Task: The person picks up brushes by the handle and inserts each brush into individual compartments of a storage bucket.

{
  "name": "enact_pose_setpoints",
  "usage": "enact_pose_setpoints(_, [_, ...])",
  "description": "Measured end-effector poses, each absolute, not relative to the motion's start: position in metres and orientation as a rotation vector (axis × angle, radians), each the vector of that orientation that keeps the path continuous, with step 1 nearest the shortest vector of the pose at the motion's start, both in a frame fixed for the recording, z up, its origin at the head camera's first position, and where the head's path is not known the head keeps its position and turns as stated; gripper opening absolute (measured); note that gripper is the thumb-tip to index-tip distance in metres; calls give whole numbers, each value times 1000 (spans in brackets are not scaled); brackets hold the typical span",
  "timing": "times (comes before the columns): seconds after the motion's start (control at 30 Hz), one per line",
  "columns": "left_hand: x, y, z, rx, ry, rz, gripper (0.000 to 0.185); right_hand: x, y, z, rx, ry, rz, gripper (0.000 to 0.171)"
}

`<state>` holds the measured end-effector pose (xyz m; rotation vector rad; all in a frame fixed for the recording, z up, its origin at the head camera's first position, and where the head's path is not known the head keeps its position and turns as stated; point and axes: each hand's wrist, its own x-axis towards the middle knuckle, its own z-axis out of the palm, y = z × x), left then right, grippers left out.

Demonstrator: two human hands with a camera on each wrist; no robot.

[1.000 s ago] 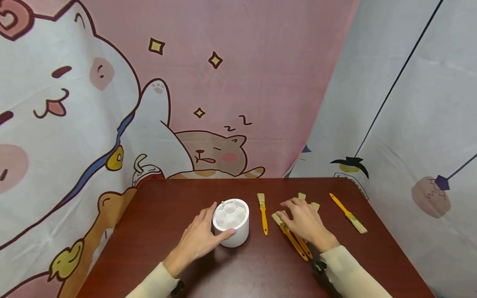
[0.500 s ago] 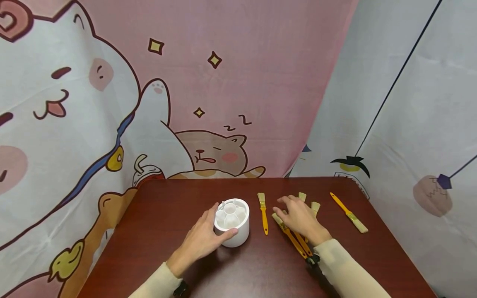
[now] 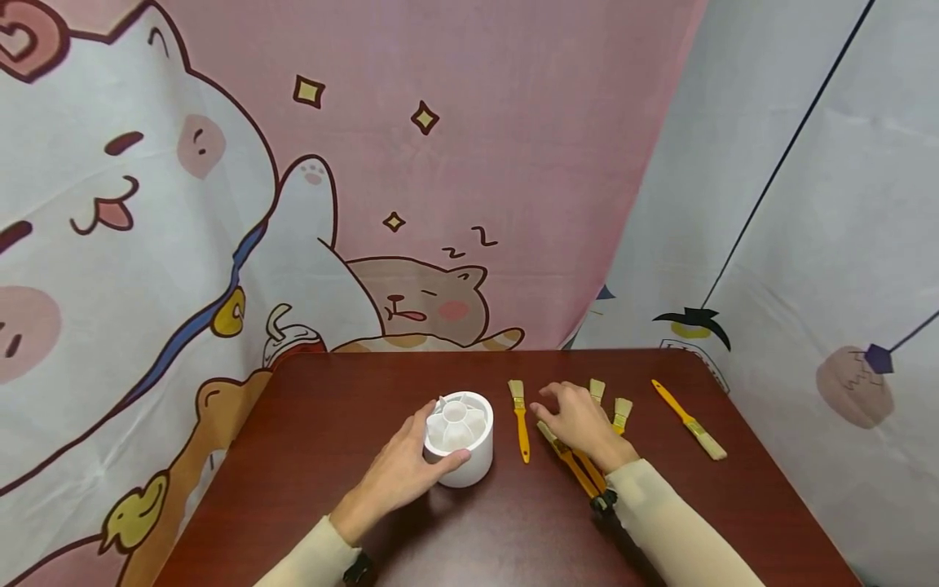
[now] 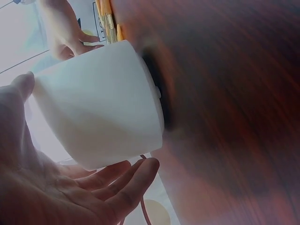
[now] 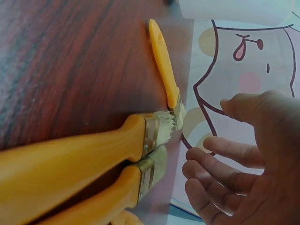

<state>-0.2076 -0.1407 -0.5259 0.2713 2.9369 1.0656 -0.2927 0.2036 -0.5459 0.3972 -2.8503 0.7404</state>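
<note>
A white round holder [image 3: 478, 458] with divided compartments stands on the dark table. My left hand [image 3: 402, 471] holds its side, thumb at the front and fingers around the left and back; the left wrist view shows the holder [image 4: 101, 110] between thumb and fingers. Over several flat paintbrushes [image 3: 578, 473] with yellow handles and pale bristles hovers my right hand [image 3: 584, 420], which hides part of them. In the right wrist view its fingers [image 5: 225, 176] are loosely bent and nothing is between them. One more paintbrush [image 3: 520, 424] lies between the holder and my right hand.
A separate paintbrush [image 3: 688, 420] lies slanted at the table's right side. The brown table [image 3: 352, 383] ends at a cartoon-printed cloth [image 3: 557, 204] behind it, and a pale cloth hangs on the right.
My right hand has shifted left over the paintbrushes, uncovering more of the bristles behind it. The left hand and the holder stay nearly where they were.
</note>
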Motion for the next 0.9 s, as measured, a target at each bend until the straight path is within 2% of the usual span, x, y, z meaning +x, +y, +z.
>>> enact_pose_setpoints(0.9, [-210, -141, -526, 261, 2912, 1094, 114, -318, 169, -555, 179, -2950, 848, 35])
